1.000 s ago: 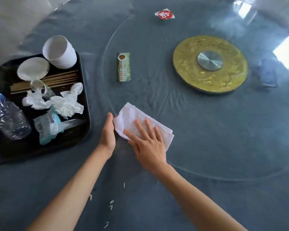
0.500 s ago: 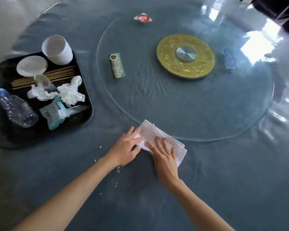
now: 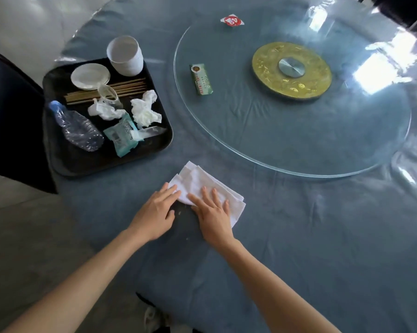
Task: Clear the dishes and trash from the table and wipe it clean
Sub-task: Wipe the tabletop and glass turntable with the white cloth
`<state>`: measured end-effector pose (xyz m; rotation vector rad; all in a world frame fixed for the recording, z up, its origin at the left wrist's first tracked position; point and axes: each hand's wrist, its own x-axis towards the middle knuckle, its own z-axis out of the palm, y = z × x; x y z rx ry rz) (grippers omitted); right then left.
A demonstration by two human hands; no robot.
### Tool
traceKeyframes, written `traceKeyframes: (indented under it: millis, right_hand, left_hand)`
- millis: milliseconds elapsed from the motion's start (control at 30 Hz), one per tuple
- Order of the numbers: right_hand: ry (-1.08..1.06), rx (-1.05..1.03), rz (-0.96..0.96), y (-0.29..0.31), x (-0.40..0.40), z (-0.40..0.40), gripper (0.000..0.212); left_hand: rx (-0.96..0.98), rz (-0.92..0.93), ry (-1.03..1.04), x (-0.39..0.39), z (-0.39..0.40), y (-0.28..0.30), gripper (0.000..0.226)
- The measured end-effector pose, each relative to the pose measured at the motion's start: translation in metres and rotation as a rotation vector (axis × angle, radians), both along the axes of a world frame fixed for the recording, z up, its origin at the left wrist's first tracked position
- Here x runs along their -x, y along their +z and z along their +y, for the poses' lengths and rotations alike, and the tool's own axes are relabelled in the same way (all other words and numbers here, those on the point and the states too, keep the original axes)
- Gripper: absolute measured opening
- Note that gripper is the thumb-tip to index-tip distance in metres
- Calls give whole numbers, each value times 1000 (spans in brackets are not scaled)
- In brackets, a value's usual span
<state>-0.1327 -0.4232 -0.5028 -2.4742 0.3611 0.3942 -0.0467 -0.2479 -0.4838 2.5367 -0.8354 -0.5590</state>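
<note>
- Head view, progress: clearing looked mostly done, judging by the loaded black tray (image 3: 58,164) at the table's near-left edge; wiping was under way on the blue tablecloth (image 3: 322,236)
- The white cloth (image 3: 200,181) lay folded on the tablecloth between the tray and the near rim of the glass turntable (image 3: 298,140), just short of that rim
- The right hand (image 3: 214,212) pressed flat on the cloth, fingers straight and slightly spread
- The left hand (image 3: 154,215) lay beside it, fingers straight and close together, their tips on the cloth's left edge
- Left to do, as I judged it: a green packet (image 3: 201,79) and a red-and-white wrapper (image 3: 232,21) sat on the turntable, the packet left of the gold hub (image 3: 291,70), the wrapper beyond it; a few pale specks showed on the tablecloth by the hands; most of the surface seemed unwiped
- Tray contents: a white cup (image 3: 125,56) at the far corner, a small white dish (image 3: 90,76) beside it, chopsticks (image 3: 128,88) across the middle, a small clear cup (image 3: 109,94) tipped on them, crumpled tissues (image 3: 143,109), a teal wet-wipe packet (image 3: 122,137), and a crushed plastic bottle (image 3: 78,128) along the left side
</note>
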Motion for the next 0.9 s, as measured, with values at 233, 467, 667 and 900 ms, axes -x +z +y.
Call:
traceKeyframes:
  millis: [233, 467, 667, 900]
  right_hand:
    - [43, 10, 0, 6, 43, 30, 43]
    - [-37, 35, -94, 25, 75, 55, 51]
    - [262, -33, -227, 39, 144, 135, 52]
    - [422, -168, -6, -30, 193, 207, 46]
  left_hand:
    - [18, 11, 37, 51, 36, -1, 57]
    - [-57, -35, -72, 72, 60, 14, 71]
    - [269, -75, 305, 128, 149, 12, 77]
    - [244, 284, 915, 243, 250, -85, 82]
